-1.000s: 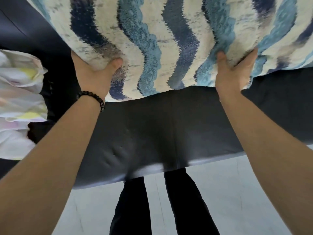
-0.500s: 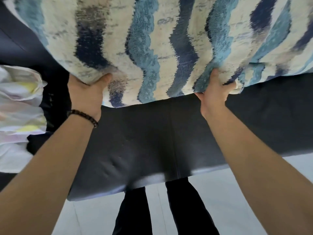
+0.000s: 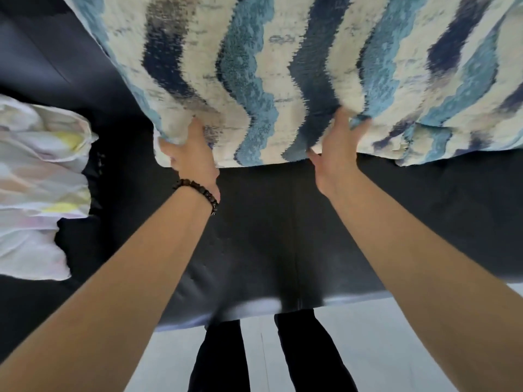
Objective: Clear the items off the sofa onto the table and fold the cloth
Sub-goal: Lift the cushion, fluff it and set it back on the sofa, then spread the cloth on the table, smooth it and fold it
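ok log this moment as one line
left hand: grips blue wavy fabric at lower edge | right hand: grips same edge | fabric: over dark sofa seat | pale crumpled cloth: on sofa, left

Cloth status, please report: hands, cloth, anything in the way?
Left hand, right hand both grip cloth edge. Cloth over sofa. White bundle on sofa, left.

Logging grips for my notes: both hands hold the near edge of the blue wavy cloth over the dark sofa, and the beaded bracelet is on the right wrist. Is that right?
One detail is off: the beaded bracelet is on the left wrist, as the head view shows. The rest stands: the left hand and the right hand both hold the near edge of the blue wavy cloth over the dark sofa.
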`<move>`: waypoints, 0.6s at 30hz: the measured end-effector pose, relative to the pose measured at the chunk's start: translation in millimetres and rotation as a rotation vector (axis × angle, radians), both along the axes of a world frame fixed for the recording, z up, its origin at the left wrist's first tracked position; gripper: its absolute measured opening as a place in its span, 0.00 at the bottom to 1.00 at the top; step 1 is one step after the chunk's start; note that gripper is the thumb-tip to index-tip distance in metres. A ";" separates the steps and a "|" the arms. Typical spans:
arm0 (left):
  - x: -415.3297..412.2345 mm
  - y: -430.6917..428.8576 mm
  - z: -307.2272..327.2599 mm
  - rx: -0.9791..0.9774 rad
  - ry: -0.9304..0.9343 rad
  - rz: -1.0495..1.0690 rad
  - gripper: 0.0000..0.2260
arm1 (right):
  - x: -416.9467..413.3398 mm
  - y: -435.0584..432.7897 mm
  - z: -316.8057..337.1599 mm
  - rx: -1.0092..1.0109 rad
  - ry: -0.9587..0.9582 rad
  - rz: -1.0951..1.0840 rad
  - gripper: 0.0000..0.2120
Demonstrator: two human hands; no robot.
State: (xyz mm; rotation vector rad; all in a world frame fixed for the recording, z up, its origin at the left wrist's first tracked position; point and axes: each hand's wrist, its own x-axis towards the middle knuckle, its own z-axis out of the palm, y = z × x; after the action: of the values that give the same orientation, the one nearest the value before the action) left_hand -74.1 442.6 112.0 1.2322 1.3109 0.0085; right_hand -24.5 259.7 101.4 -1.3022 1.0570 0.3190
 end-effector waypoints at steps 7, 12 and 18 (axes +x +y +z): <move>-24.6 31.9 -6.4 0.013 -0.172 -0.534 0.35 | -16.6 -7.6 -9.0 -0.235 -0.190 0.462 0.40; -108.4 93.3 2.8 0.511 -0.092 -0.847 0.31 | -70.3 30.5 2.8 -0.674 -0.327 0.897 0.36; -185.1 233.4 17.2 0.945 0.179 -0.798 0.31 | -93.9 160.5 14.8 -0.782 -0.641 1.312 0.32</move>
State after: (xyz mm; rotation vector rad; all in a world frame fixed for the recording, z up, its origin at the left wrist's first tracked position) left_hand -259.2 676.0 129.2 2.5530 0.8655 -0.0609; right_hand -118.4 420.2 116.2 -2.4736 -0.4210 0.4061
